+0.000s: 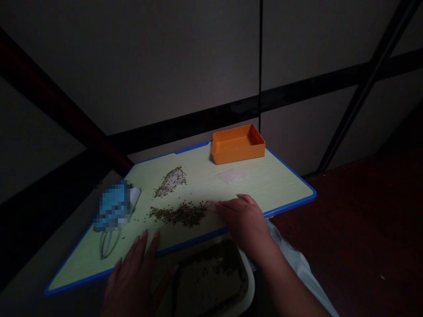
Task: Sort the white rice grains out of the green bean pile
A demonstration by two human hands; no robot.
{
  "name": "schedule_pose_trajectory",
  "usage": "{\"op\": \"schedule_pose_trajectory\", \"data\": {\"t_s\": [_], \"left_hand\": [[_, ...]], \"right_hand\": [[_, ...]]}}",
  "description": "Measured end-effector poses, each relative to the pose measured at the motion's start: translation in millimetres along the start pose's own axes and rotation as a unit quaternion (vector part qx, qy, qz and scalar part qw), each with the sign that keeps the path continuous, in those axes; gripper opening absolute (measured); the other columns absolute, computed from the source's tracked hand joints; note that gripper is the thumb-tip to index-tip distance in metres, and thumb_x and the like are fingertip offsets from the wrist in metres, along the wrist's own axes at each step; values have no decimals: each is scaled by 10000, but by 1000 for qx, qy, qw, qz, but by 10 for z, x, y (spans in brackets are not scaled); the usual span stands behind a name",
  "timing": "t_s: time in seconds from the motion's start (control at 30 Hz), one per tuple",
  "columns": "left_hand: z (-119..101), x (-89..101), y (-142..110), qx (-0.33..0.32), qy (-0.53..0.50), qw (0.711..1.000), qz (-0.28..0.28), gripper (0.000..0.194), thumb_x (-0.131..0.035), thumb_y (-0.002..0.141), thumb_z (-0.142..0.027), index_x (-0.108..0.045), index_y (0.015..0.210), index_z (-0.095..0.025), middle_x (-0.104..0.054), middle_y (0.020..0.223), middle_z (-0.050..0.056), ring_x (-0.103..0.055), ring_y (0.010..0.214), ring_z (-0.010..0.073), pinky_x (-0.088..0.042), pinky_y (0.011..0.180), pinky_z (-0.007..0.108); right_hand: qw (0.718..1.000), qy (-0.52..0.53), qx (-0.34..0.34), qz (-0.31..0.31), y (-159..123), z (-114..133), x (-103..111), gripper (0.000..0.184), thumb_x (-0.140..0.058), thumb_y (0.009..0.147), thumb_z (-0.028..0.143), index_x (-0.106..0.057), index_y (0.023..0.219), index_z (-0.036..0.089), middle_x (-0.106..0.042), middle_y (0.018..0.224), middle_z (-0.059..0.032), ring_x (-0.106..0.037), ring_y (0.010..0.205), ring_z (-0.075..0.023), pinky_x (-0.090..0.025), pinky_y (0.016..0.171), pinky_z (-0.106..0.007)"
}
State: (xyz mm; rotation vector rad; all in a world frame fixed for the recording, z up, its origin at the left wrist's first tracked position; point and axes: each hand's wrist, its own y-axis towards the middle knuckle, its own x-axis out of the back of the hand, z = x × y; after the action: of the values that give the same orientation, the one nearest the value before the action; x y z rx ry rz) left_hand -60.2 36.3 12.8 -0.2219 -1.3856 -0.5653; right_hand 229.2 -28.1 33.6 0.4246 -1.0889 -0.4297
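My right hand (pixel 246 222) reaches over the table's front edge, its fingers brought together at the right end of a pile of dark green beans (pixel 185 213). What its fingertips hold is too small and dim to make out. My left hand (pixel 134 268) rests on the front edge of the table with fingers apart, holding nothing. Behind the green pile lies a heap of white grains mixed with green beans (pixel 172 180). A separate small heap of white grains (pixel 233 176) sits farther right. Below the table edge, a white-rimmed tub (pixel 250 281) contains scattered dark bits.
An orange open box (pixel 238 154) stands at the table's back right. On the left lie a blurred-out blue item (pixel 114 204) and a thin looped cord (pixel 109 244). The pale tabletop (pixel 280 182) has a blue rim, and a panelled wall (pixel 185 66) rises behind it.
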Motion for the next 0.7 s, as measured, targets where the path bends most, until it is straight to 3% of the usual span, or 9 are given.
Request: {"op": "schedule_pose_trajectory", "data": {"t_s": [0.2, 0.37, 0.53, 0.7], "left_hand": [[-28, 62, 14, 5, -8, 1000, 20, 749, -366, 767, -573, -196, 1406, -220, -275, 1508, 149, -262, 1386, 322, -318, 1061, 546], [-48, 87, 10, 14, -6, 1000, 23, 722, -334, 783, -554, -180, 1409, -229, -263, 1516, 133, -259, 1389, 310, -316, 1061, 546], [-25, 57, 5, 15, -4, 1000, 27, 744, -354, 769, -563, -189, 1408, -219, -263, 1516, 136, -256, 1391, 309, -311, 1067, 534], [-37, 65, 11, 12, 2, 1000, 26, 736, -343, 777, -559, -179, 1410, -221, -267, 1513, 142, -258, 1389, 316, -329, 1050, 538]], "right_hand": [[999, 18, -45, 9, 8, 25, -9, 353, -518, 892, 211, -583, 1176, 410, -670, 1154, 48, -626, 1030, -172, -297, 990, -447], [995, 22, -101, -16, 2, 33, -14, 307, -505, 903, 231, -605, 1174, 336, -660, 1179, -5, -606, 1082, -194, -293, 1016, -459], [992, 50, -70, -92, -19, 7, 49, 250, -519, 892, 231, -659, 1089, 294, -703, 1082, -20, -634, 985, -181, -381, 929, -388], [996, 40, -27, -77, -26, -42, 109, 207, -534, 874, 222, -686, 1013, 239, -730, 869, -7, -645, 814, -168, -373, 928, -383]]}}
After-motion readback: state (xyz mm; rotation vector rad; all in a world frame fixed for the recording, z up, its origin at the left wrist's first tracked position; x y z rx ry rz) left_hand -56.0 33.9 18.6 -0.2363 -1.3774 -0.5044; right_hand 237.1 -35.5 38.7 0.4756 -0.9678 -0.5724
